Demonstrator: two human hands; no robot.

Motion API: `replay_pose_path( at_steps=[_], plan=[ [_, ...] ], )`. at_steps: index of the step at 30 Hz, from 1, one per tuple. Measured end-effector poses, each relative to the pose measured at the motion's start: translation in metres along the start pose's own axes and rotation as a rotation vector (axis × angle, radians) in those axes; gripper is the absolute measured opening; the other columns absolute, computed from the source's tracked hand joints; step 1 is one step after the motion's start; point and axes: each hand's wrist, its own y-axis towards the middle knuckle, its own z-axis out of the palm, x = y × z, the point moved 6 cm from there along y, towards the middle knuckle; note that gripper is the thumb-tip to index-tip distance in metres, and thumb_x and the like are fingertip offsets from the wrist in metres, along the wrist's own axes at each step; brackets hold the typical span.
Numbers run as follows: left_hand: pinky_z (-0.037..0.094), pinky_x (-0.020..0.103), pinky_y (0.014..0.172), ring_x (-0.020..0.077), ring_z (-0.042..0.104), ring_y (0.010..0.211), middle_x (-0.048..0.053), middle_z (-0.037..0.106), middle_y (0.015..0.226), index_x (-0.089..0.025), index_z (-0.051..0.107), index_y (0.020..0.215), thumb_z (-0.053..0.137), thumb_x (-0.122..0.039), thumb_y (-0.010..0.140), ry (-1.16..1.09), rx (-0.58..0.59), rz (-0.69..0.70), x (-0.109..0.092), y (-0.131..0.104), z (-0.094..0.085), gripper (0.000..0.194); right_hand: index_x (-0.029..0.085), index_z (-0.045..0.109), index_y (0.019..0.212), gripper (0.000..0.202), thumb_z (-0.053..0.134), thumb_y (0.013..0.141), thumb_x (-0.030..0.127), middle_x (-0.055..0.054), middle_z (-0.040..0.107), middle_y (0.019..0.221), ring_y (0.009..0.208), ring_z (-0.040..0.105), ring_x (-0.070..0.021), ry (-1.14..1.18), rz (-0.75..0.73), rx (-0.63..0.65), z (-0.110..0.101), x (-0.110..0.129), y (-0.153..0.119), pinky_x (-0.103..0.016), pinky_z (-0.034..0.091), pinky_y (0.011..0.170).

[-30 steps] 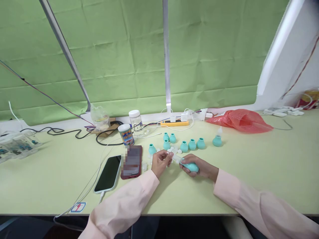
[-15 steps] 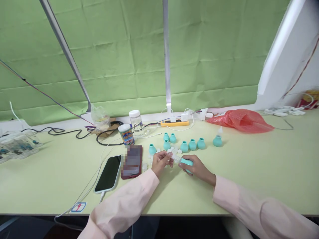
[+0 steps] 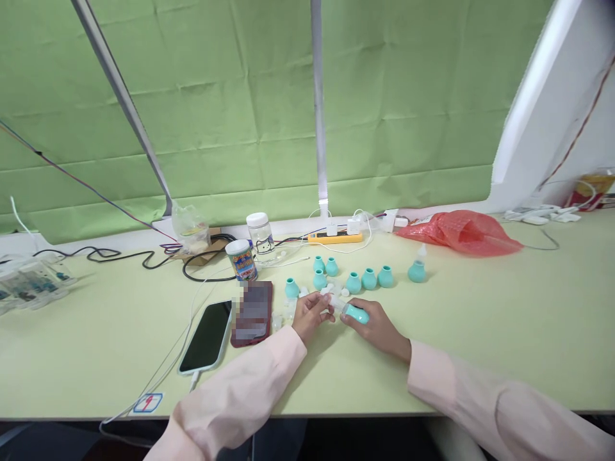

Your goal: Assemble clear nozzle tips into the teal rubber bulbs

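My right hand (image 3: 379, 328) is wrapped round a teal rubber bulb (image 3: 357, 313), which lies tilted with its neck toward the left. My left hand (image 3: 309, 315) pinches the narrow end of a translucent plastic nozzle (image 3: 337, 303), whose wide end meets the bulb's neck. How deep the nozzle sits in the neck I cannot tell. Just beyond my hands stand several open-necked teal bulbs (image 3: 369, 280). Farther right, one upright bulb (image 3: 417, 273) carries a clear nozzle (image 3: 421, 251). Small translucent and white plastic parts (image 3: 289, 308) lie behind and beside my left hand.
Left of my hands lie a phone in a red case (image 3: 253, 314) and a charging phone (image 3: 207, 336). Behind them are a printed tub (image 3: 241, 261), a clear jar (image 3: 261, 237) and black cables. A yellow power strip (image 3: 335, 238) and a red plastic bag (image 3: 459, 232) lie along the back.
The bulb in my right hand has turned slightly and come a little closer to my left hand, so less of the nozzle shows. The whole view has shifted slightly.
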Motion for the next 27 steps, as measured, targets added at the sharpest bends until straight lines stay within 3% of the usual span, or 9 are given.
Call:
replay_pose_path(
  at_steps=[8, 16, 21, 27],
  plan=[
    [0.040, 0.020, 0.047, 0.0087, 0.043, 0.060, 0.004, 0.049, 0.068, -0.010, 0.059, 0.071, 0.059, -0.031, 0.060, -0.002, 0.025, 0.028, -0.003, -0.001, 0.001, 0.023, 0.016, 0.050, 0.071, 0.015, 0.044, 0.070, 0.030, 0.000, 0.052, 0.059, 0.052, 0.046, -0.0114, -0.074, -0.072, -0.039, -0.001, 0.002, -0.001, -0.021, 0.036, 0.051],
    [0.039, 0.020, 0.052, 0.0081, 0.043, 0.064, 0.004, 0.052, 0.075, -0.013, 0.062, 0.078, 0.059, -0.024, 0.061, -0.104, 0.046, -0.016, -0.007, 0.004, 0.001, 0.020, 0.018, 0.048, 0.093, 0.024, 0.042, 0.073, 0.029, -0.006, 0.054, 0.083, 0.073, 0.051, -0.0158, -0.385, -0.215, -0.150, -0.012, 0.006, 0.000, -0.026, 0.038, 0.063],
    [0.041, 0.025, 0.063, 0.0135, 0.049, 0.075, 0.008, 0.055, 0.088, -0.011, 0.063, 0.069, 0.062, -0.022, 0.058, -0.063, -0.055, 0.007, -0.008, 0.004, -0.007, 0.016, 0.018, 0.052, 0.091, 0.025, 0.045, 0.072, 0.032, -0.006, 0.051, 0.078, 0.069, 0.049, -0.0153, -0.536, -0.338, -0.234, -0.013, 0.009, -0.001, -0.026, 0.037, 0.061],
    [0.039, 0.032, 0.075, 0.0189, 0.047, 0.090, 0.010, 0.055, 0.094, -0.011, 0.061, 0.078, 0.059, -0.026, 0.063, -0.132, 0.004, -0.066, -0.002, 0.001, -0.004, 0.021, 0.017, 0.052, 0.090, 0.024, 0.048, 0.070, 0.029, -0.006, 0.050, 0.076, 0.068, 0.049, -0.0156, -0.526, -0.430, -0.309, -0.012, 0.009, -0.004, -0.027, 0.039, 0.058]
  ],
)
